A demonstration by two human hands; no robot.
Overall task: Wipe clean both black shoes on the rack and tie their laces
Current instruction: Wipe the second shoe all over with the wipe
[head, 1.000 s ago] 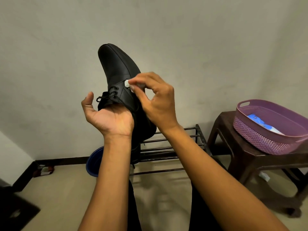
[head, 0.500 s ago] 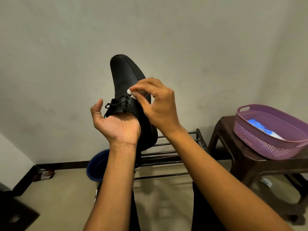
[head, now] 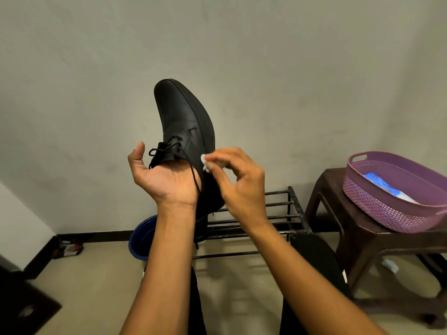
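Your left hand point(head: 167, 180) was raised palm toward you and carried the black shoe point(head: 183, 117) by its opening. The thumb stood free, and the other fingers were hidden by the shoe, so you could not tell how they curled. The shoe stood toe-up in the air, sole turned to the right. Its laces point(head: 169, 148) hung loose, one strand trailing across your left palm. Your right hand point(head: 242, 184) was just beside it, its fingers point(head: 225, 155) pinching a small white wipe point(head: 205, 162) against the shoe's side, just right of the eyelets. Behind your wrists stood the metal rack point(head: 278, 213), with a blue basin point(head: 140, 238) at its left end. To the right, a dark stool point(head: 362, 238) bore a purple basket point(head: 387, 204).
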